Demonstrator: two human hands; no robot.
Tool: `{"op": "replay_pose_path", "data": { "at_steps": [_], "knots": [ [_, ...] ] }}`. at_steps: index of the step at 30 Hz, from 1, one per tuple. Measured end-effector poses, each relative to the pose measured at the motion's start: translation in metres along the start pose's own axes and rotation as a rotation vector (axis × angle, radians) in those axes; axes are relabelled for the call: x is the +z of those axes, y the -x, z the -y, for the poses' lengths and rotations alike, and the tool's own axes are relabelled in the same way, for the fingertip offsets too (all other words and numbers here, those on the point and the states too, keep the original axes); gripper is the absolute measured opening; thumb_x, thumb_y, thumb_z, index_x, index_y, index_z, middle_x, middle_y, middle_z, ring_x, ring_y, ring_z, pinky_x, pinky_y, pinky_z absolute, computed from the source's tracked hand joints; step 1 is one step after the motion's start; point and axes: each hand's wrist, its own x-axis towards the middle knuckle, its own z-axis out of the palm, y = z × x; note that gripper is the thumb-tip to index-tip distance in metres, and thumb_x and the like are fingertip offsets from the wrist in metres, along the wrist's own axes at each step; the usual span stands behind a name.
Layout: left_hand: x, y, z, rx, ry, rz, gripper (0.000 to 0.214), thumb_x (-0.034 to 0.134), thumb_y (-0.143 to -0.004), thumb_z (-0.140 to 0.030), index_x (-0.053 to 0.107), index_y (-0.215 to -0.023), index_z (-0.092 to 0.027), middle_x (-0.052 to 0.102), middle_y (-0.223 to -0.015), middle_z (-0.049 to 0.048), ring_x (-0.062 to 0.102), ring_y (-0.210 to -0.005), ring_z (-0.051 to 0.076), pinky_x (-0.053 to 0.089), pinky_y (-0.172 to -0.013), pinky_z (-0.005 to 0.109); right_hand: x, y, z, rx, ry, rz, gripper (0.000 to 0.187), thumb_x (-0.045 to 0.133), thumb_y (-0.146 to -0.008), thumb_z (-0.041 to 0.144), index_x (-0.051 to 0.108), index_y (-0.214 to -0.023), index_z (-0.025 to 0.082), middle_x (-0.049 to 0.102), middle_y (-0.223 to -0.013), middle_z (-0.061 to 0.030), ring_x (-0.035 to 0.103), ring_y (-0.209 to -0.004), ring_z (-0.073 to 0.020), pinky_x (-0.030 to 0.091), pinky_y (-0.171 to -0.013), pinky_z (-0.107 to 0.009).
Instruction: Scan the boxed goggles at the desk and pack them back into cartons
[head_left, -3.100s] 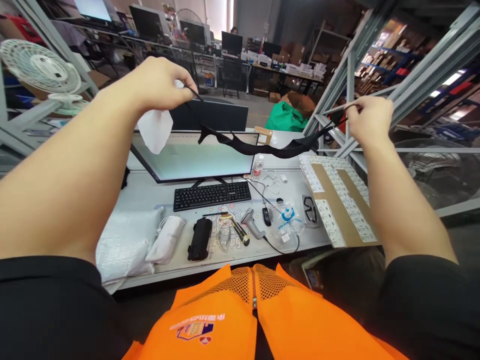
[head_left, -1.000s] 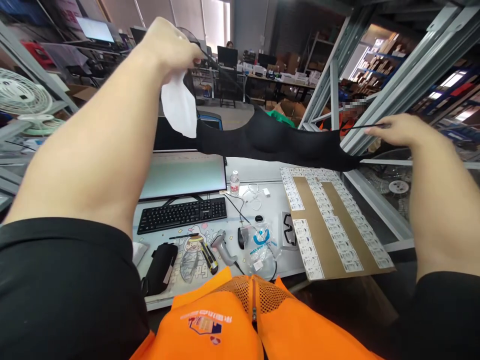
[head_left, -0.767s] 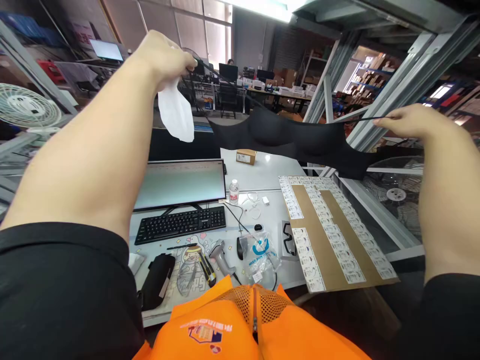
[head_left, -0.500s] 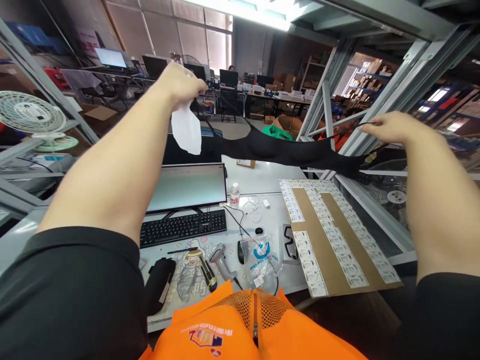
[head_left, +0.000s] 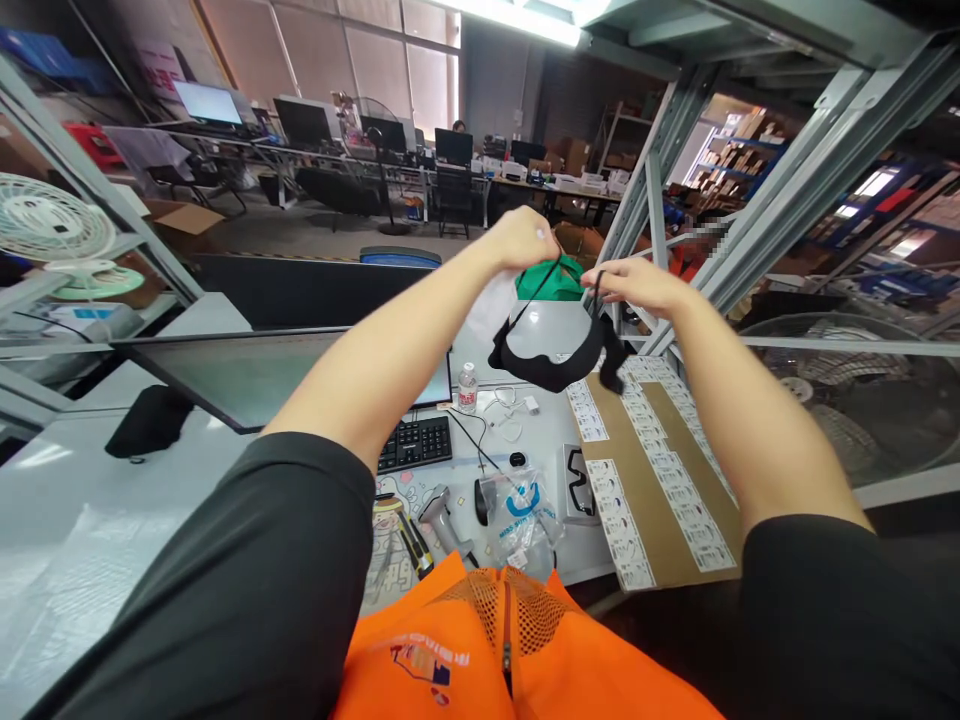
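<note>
My left hand point(head_left: 525, 238) and my right hand point(head_left: 636, 284) are close together over the far side of the desk, both closed on thin straps of a black bra-like garment point(head_left: 551, 372). Its dark band sags in a curve below them, and a loose end dangles under my right hand. A white sheet or cloth point(head_left: 491, 308) hangs at my left hand, partly behind my forearm. Below the garment are a clear plastic bag point(head_left: 525, 510) with blue print, a water bottle point(head_left: 467, 388) and a cardboard sheet point(head_left: 660, 500) covered in label strips.
On the desk lie a keyboard point(head_left: 415, 443), barcode scanner point(head_left: 446, 520), yellow cutter point(head_left: 415, 545), mouse point(head_left: 481, 502) and white cable point(head_left: 511, 410). A monitor point(head_left: 247, 375) stands left, beside a black pouch point(head_left: 150, 420). Metal posts point(head_left: 780, 190) and a fan point(head_left: 817, 400) are at right.
My hands have come together from wide apart, my left moving right and down, my right moving left. The garment, stretched out before, now hangs folded in a curve.
</note>
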Motion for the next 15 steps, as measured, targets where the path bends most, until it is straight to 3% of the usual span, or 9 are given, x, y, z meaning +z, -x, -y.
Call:
{"op": "replay_pose_path", "data": {
  "at_steps": [2, 4, 7, 12, 15],
  "knots": [
    [0.023, 0.004, -0.008, 0.047, 0.005, 0.074, 0.009, 0.078, -0.071, -0.011, 0.073, -0.066, -0.017, 0.068, -0.067, 0.0049, 0.073, -0.094, 0.028, 0.056, -0.094, 0.034, 0.031, -0.002, 0.001, 0.017, -0.204, 0.072, 0.036, 0.09, -0.087, 0.053, 0.08, -0.096, 0.02, 0.083, -0.102, -0.0072, 0.076, -0.084, -0.018, 0.061, -0.069, -0.027],
    [0.04, 0.012, -0.01, 0.073, -0.027, 0.141, 0.007, 0.077, -0.07, -0.012, 0.073, -0.067, -0.018, 0.068, -0.065, 0.0044, 0.072, -0.087, 0.026, 0.056, -0.09, 0.034, 0.058, 0.003, -0.001, 0.026, -0.334, 0.062, 0.03, 0.092, -0.085, 0.043, 0.075, -0.09, 0.019, 0.082, -0.096, -0.0065, 0.074, -0.074, -0.0161, 0.058, -0.058, -0.025],
    [0.054, 0.026, 0.003, 0.109, -0.121, 0.223, 0.003, 0.076, -0.072, -0.02, 0.074, -0.073, -0.019, 0.072, -0.072, 0.0039, 0.071, -0.082, 0.024, 0.056, -0.086, 0.034, 0.086, 0.019, -0.009, 0.081, -0.395, 0.065, 0.026, 0.089, -0.086, 0.033, 0.069, -0.078, 0.019, 0.077, -0.076, -0.0044, 0.067, -0.056, -0.0136, 0.051, -0.047, -0.023],
    [0.062, 0.063, 0.052, 0.137, -0.162, 0.253, 0.016, 0.078, -0.076, -0.032, 0.075, -0.087, -0.021, 0.079, -0.094, 0.0056, 0.072, -0.09, 0.024, 0.056, -0.089, 0.036, 0.103, 0.052, -0.029, 0.218, -0.357, 0.175, 0.027, 0.088, -0.086, 0.034, 0.069, -0.075, 0.019, 0.073, -0.064, -0.0019, 0.064, -0.05, -0.0134, 0.054, -0.049, -0.025],
    [0.055, 0.109, 0.094, 0.088, -0.064, 0.221, 0.024, 0.076, -0.082, -0.034, 0.075, -0.101, -0.02, 0.08, -0.108, 0.0072, 0.073, -0.103, 0.025, 0.055, -0.1, 0.038, 0.106, 0.066, -0.046, 0.24, -0.238, 0.141, 0.03, 0.086, -0.088, 0.037, 0.07, -0.071, 0.019, 0.071, -0.063, -0.0027, 0.064, -0.054, -0.0143, 0.055, -0.055, -0.026]
  ]
}}
